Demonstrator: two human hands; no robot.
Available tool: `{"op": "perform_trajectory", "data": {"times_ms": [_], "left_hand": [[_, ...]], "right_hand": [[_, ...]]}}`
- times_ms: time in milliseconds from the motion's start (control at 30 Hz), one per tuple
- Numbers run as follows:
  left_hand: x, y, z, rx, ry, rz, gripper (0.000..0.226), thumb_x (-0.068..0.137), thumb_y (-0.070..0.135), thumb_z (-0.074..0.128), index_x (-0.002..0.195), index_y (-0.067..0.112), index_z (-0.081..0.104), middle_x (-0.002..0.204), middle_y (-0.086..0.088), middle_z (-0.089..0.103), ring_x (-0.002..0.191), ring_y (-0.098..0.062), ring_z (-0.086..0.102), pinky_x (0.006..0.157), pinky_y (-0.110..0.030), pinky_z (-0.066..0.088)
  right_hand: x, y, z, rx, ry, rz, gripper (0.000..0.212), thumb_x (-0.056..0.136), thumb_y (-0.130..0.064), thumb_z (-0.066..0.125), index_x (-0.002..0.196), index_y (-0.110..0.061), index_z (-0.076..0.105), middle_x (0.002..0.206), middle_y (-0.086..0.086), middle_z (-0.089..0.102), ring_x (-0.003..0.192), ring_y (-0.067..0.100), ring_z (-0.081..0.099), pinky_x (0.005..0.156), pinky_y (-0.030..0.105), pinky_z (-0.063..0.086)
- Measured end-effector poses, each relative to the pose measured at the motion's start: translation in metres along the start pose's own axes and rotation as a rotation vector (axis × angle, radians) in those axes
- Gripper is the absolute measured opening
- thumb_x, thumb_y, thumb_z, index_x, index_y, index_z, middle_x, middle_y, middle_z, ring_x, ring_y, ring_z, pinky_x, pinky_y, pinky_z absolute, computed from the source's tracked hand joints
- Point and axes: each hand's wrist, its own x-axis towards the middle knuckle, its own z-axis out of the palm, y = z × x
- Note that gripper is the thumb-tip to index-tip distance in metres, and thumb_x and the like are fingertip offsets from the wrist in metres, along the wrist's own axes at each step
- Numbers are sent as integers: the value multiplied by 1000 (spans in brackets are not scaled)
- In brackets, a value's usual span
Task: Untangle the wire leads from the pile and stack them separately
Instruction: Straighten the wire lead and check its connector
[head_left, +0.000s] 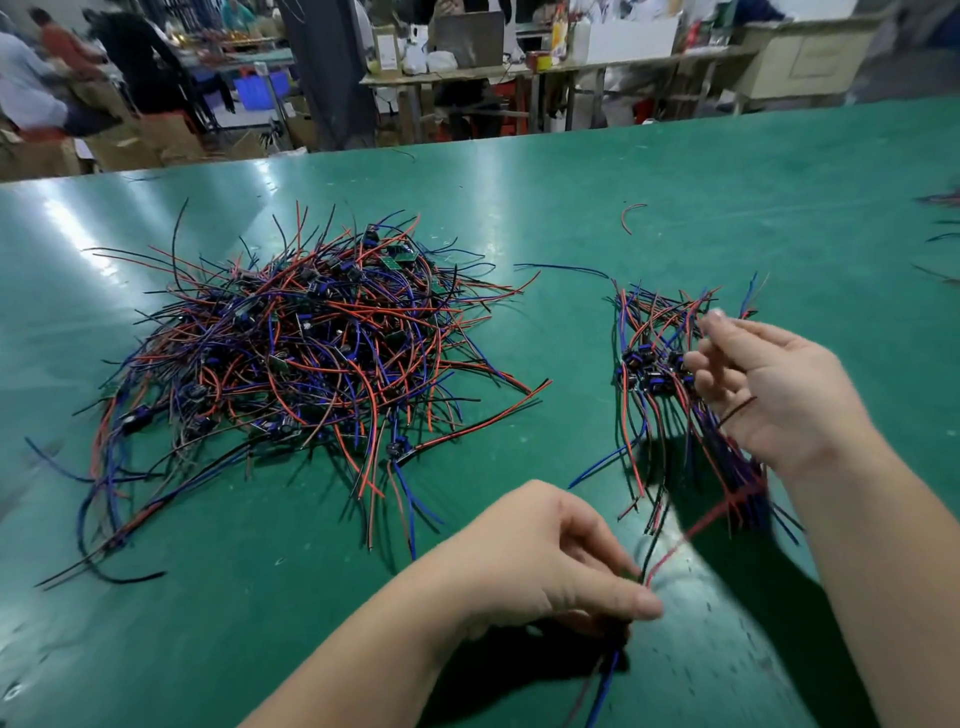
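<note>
The tangled pile (311, 353) spreads over the left of the green table (571, 171), short of its far edge. A bare strip separates it from the stack (649, 364) on the right. At the near edge the left hand (545, 561) pinches a lead (696, 525) between thumb and fingertips, its red wire running up to the right. The right hand (769, 384) hangs over the stack, fingers loosely apart and blurred; whether it grips the wire across its palm I cannot tell.
</note>
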Motion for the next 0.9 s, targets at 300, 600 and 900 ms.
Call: {"op": "perform_trajectory", "data": {"times_ms": [300, 600, 900], "left_hand": [[3, 16, -25, -379, 485, 272, 38, 55, 23, 77, 83, 0, 65, 66, -12, 70, 56, -13, 67, 51, -20, 53], [8, 12, -30, -363, 595, 311, 21, 60, 30, 72, 67, 10, 74, 60, -5, 69, 50, -8, 62, 52, -21, 55], [4, 5, -48, 456, 1070, 488, 12, 85, 18, 65, 93, 23, 74, 84, 15, 73, 77, 1, 65, 75, -14, 48]], "right_hand": [[-8, -9, 5, 217, -20, -119, 17, 91, -8, 48, 75, -15, 50, 55, 0, 51, 46, 14, 47, 48, 20, 38], [-54, 39, 30, -867, -643, -614, 20, 69, -14, 84, 83, -18, 70, 74, 0, 66, 64, 13, 62, 63, 30, 52], [-16, 7, 7, -779, -61, -717, 25, 76, -9, 71, 94, -27, 73, 88, 1, 65, 62, 0, 61, 72, 18, 51]]}}
